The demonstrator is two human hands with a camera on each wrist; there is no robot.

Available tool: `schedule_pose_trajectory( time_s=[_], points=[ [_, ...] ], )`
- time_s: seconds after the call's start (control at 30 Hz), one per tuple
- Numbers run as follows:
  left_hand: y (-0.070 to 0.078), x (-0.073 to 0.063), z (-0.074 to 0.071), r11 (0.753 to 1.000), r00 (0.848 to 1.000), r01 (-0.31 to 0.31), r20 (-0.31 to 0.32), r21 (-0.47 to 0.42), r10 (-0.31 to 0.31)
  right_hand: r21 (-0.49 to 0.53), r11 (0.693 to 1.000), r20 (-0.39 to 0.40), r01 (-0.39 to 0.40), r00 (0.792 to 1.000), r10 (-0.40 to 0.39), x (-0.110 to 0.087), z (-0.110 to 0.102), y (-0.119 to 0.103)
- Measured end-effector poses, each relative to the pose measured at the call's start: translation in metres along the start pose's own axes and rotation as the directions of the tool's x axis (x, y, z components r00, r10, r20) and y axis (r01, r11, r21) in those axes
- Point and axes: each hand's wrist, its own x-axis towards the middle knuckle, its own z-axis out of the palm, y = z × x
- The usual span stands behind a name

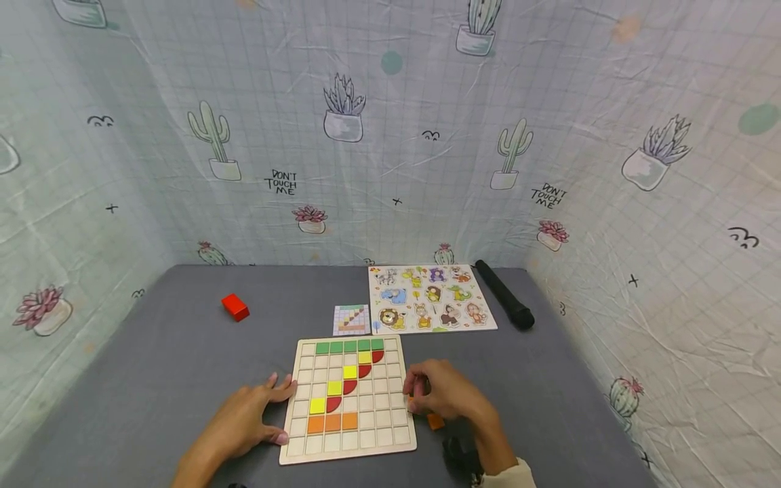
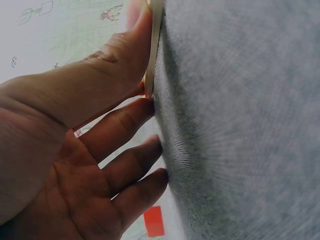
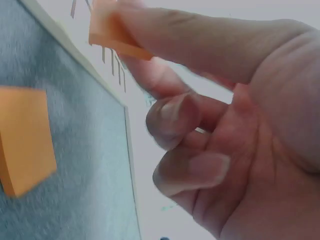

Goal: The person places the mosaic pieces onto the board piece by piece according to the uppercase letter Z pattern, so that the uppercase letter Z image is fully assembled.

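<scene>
A pale wooden grid board point(image 1: 384, 385) lies on the grey table, carrying rows of coloured tiles: green across the top, yellow squares and red quarter-rounds in a diagonal, three orange squares point(image 1: 332, 423) low on the left. My left hand point(image 1: 247, 417) rests at the board's left edge, thumb and fingertips touching it, fingers fairly straight. Beside the right edge, my right hand point(image 1: 448, 392) pinches an orange square tile point(image 3: 107, 32) between thumb and fingers, the other fingers curled. Another orange piece point(image 1: 436, 421) lies on the table just below that hand.
A small pattern card point(image 1: 342, 331) and an animal puzzle board point(image 1: 396, 279) lie behind the grid board. A black microphone point(image 1: 503, 295) is at the back right, a red block point(image 1: 234, 307) at the back left. Patterned cloth walls surround the table.
</scene>
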Motion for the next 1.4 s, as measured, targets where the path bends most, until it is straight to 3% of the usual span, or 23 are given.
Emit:
schedule_pose_trajectory(
  time_s=[0.17, 0.43, 0.63, 0.97, 1.13, 1.4],
  points=[
    [0.000, -0.001, 0.000, 1.000, 1.000, -0.012, -0.003, 0.007, 0.012, -0.043, 0.998, -0.039, 0.051, 0.998, -0.053, 0.004, 0.008, -0.008],
    [-0.001, 0.000, 0.001, 1.000, 1.000, -0.011, -0.007, -0.007, 0.011, -0.059, 0.997, -0.099, -0.045, 0.994, 0.039, 0.014, 0.038, -0.025],
    [0.000, -0.001, 0.001, 1.000, 1.000, -0.027, -0.016, -0.012, 0.027, -0.131, 0.987, -0.168, -0.090, 0.983, 0.067, 0.016, 0.060, -0.032],
    [0.002, -0.001, -0.003, 1.000, 1.000, -0.011, -0.005, 0.000, 0.011, -0.132, 0.986, -0.209, -0.105, 0.975, 0.076, 0.020, 0.076, -0.036],
    [0.000, -0.002, -0.003, 1.000, 1.000, -0.012, -0.004, -0.002, 0.012, -0.122, 0.988, -0.185, -0.097, 0.980, 0.073, 0.021, 0.074, -0.036],
    [0.000, -0.002, -0.001, 1.000, 0.999, -0.027, -0.025, 0.001, 0.027, 0.017, 0.999, -0.033, -0.029, 0.999, 0.029, 0.016, 0.044, -0.021]
  ],
)
